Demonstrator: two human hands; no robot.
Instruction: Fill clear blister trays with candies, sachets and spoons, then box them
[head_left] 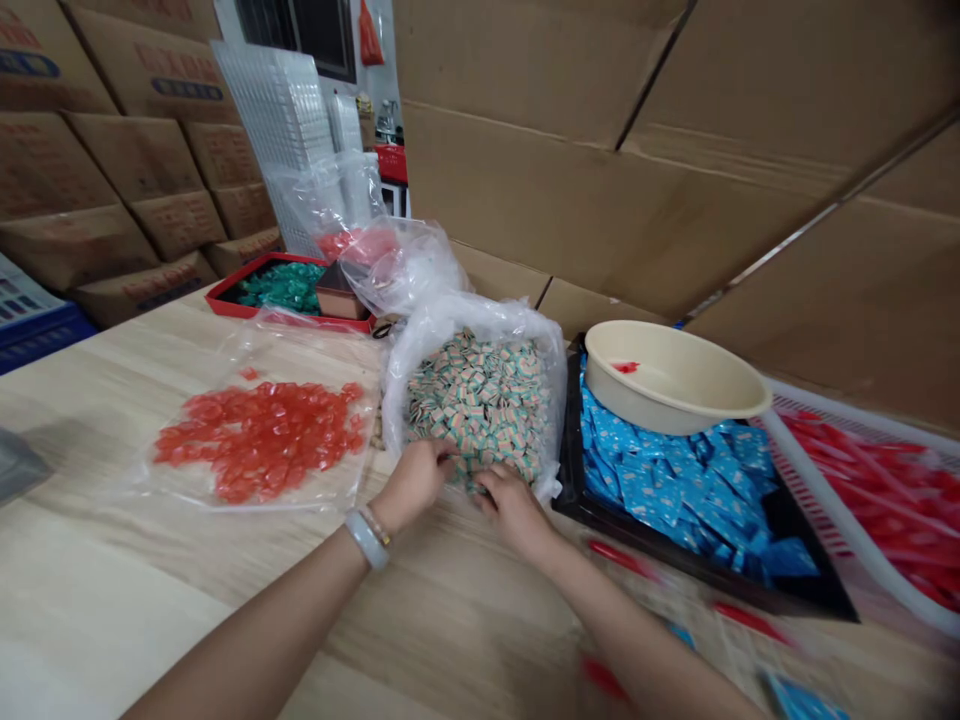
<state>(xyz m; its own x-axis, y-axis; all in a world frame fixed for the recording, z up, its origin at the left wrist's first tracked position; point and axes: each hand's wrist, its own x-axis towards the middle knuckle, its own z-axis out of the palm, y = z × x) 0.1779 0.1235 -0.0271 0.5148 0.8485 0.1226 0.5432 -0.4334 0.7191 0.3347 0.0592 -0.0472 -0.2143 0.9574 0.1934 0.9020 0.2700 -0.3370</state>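
Carton print too blurred to read. Left hand (414, 483) and right hand (514, 510) half-curled, fingertips touching striped wrapped candies (480, 405) at the near lip of a clear plastic bag (480, 315) on the counter (150, 590); any pinch, cannot tell.

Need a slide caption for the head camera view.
Left hand and right hand reach into a clear plastic bag of wrapped square candies.

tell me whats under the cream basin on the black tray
The cream plastic basin rests on a heap of small blue-wrapped packets in a black tray. Packets show around its front and sides; what lies directly beneath it is covered, so cannot be seen.
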